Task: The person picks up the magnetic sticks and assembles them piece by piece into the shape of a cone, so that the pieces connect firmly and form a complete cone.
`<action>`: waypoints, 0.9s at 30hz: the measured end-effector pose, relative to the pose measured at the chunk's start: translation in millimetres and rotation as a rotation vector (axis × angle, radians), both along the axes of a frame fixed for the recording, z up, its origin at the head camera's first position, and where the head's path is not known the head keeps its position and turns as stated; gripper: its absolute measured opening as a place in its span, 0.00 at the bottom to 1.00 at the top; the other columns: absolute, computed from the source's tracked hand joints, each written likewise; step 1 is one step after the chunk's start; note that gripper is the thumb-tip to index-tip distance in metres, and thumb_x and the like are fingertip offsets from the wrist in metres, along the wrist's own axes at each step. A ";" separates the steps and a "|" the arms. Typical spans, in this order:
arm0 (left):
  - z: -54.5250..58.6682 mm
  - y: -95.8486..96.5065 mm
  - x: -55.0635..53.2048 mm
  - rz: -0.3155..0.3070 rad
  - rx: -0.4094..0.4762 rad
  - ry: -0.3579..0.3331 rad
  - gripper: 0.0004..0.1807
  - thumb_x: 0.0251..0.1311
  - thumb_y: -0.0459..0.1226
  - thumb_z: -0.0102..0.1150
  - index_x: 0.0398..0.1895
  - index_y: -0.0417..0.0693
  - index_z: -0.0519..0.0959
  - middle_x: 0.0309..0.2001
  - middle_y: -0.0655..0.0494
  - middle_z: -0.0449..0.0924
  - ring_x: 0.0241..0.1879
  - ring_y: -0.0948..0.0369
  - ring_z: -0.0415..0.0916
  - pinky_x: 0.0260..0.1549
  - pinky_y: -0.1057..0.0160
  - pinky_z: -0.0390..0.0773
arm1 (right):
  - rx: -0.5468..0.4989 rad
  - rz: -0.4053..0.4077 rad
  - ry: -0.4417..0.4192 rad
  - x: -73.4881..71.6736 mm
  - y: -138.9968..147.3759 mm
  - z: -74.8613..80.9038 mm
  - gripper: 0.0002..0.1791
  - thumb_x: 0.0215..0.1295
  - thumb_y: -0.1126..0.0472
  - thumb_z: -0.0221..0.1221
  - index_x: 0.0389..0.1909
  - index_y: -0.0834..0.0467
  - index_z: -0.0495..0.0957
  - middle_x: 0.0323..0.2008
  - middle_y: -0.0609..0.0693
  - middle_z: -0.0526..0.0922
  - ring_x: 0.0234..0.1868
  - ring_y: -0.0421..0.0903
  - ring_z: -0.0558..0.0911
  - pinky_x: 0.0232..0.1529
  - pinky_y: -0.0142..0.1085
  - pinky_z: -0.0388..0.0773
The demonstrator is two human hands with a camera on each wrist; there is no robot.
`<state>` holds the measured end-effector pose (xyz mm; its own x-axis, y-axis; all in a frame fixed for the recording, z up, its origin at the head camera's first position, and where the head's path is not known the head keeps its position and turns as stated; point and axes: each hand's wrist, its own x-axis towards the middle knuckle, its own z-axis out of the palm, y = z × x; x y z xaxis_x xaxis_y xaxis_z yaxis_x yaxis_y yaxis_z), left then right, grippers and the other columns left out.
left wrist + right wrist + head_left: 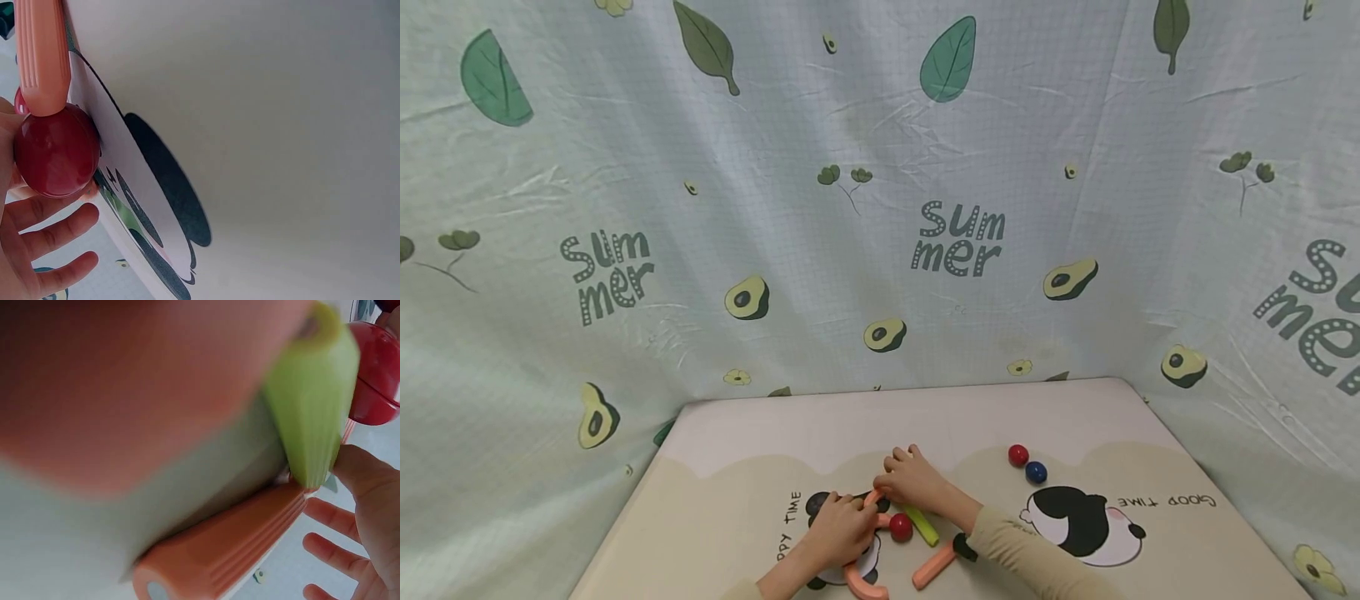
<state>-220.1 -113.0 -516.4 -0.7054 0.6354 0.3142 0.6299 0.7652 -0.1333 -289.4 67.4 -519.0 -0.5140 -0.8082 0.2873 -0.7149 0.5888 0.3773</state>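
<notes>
A table [737, 500] surrounds the red ball [901, 527]. The right sleeve [1037, 554], to the ball's right, could knock nearby pieces if it dips. The left hand [842, 529] is just left of the ball, the right hand [917, 483] just beyond; their fingers appear to pinch an orange rod [872, 497] beyond-left of the ball, contact partly hidden. An uneven pull might separate it; a careless fingertip could nudge the green rod [923, 527], just right of the ball. No container is visible.
</notes>
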 end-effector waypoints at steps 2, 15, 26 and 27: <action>-0.2 0.3 0.5 0.006 0.002 -0.006 0.06 0.52 0.45 0.55 0.25 0.56 0.72 0.20 0.63 0.73 0.23 0.64 0.72 0.24 0.63 0.65 | 0.003 -0.012 0.028 -0.3 0.3 -1.4 0.06 0.58 0.45 0.53 0.35 0.36 0.76 0.32 0.38 0.74 0.37 0.39 0.69 0.38 0.38 0.65; 0.0 -0.3 -0.6 0.010 0.002 -0.023 0.05 0.52 0.44 0.55 0.27 0.55 0.74 0.23 0.61 0.76 0.25 0.63 0.73 0.26 0.61 0.67 | 0.045 -0.077 -0.073 3.0 2.7 -0.3 0.07 0.57 0.50 0.56 0.35 0.44 0.77 0.29 0.41 0.79 0.35 0.40 0.73 0.39 0.37 0.69; 0.8 -1.1 -1.7 0.011 0.004 0.011 0.06 0.49 0.44 0.57 0.27 0.54 0.73 0.21 0.61 0.75 0.23 0.63 0.72 0.26 0.60 0.68 | 0.046 -0.121 -0.069 3.0 12.7 0.1 0.05 0.59 0.54 0.53 0.37 0.44 0.73 0.26 0.45 0.79 0.33 0.45 0.75 0.43 0.44 0.69; 1.4 -1.1 -2.0 0.017 -0.002 0.014 0.06 0.49 0.44 0.57 0.27 0.54 0.73 0.21 0.61 0.75 0.23 0.62 0.72 0.25 0.60 0.68 | 0.045 -0.126 -0.058 2.4 14.3 -0.2 0.05 0.59 0.54 0.53 0.37 0.44 0.73 0.25 0.45 0.79 0.33 0.45 0.75 0.43 0.44 0.70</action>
